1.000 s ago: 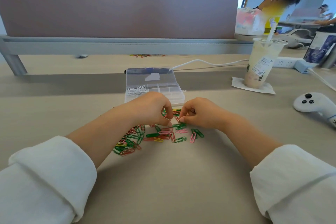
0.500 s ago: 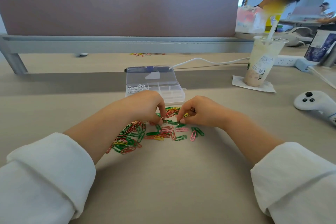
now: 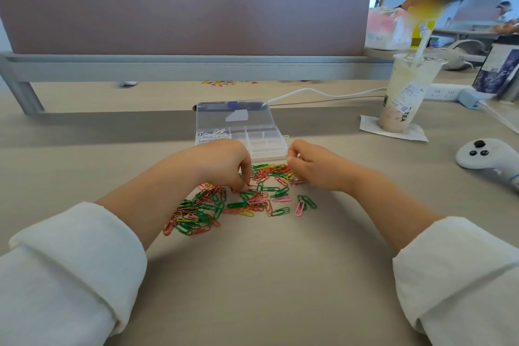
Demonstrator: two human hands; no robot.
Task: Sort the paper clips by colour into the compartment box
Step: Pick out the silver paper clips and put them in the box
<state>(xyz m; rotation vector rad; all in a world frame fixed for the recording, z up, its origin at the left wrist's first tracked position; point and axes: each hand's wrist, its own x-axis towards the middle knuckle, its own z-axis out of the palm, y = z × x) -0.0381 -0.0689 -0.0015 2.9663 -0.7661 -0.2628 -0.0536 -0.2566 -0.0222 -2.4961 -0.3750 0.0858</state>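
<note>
Head view, single frame.

- Paper clips (image 3: 213,211): a loose scatter of green, red, pink and yellow on the table (image 3: 266,275), just in front of the box. The scatter runs as a band from your near left to far right. Single clips point every way.
- At the near right edge a pink clip (image 3: 299,208) lies with its long axis almost straight away from you. A green clip (image 3: 309,202) just beside it lies slantwise.
- Compartment box (image 3: 269,149): clear plastic, long axis left to right, lid open and laid back on the far side. The far left compartment holds white clips (image 3: 214,134).
- Your left hand (image 3: 222,163): knuckles up, fingers curled down, tips in the middle of the scatter. I cannot tell whether they pinch a clip or only touch.
- Your right hand (image 3: 317,167): above the far right end of the scatter, near the box's near right corner. Thumb and forefinger tips meet. Whether a clip sits between them is too small to tell.
- Drink cup (image 3: 404,98): on a napkin, far right.
- White controller (image 3: 483,157): at the right edge.
</note>
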